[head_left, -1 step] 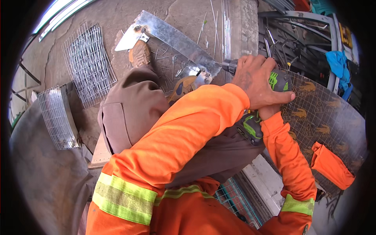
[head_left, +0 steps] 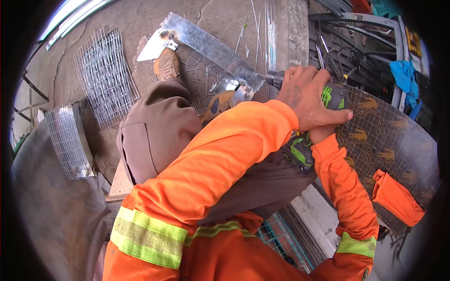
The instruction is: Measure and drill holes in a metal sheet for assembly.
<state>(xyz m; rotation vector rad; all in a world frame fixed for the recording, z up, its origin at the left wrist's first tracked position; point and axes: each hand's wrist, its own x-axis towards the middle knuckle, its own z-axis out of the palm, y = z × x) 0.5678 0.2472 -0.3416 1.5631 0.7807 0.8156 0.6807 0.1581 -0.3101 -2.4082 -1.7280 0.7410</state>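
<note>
Mostly a two-hand drill grip on sheet metal

Cordless drill point(head_left: 323, 100), black and green, looks dense and rigid, battery end point(head_left: 300, 152) heaviest; best held at the handle with a second hand on top of the body. Left hand point(head_left: 309, 96) is clamped over the drill's back. Right hand point(head_left: 321, 133) sits under it, largely hidden, apparently wrapped round the handle. Chuck point(head_left: 274, 79) points at a thin galvanised metal strip point(head_left: 211, 47) lying on the concrete floor point(head_left: 140, 14), pinned by a boot point(head_left: 166, 65). The strip is probably light, springy and sharp-edged. Both elbows bent, forearms crossing low.
</note>
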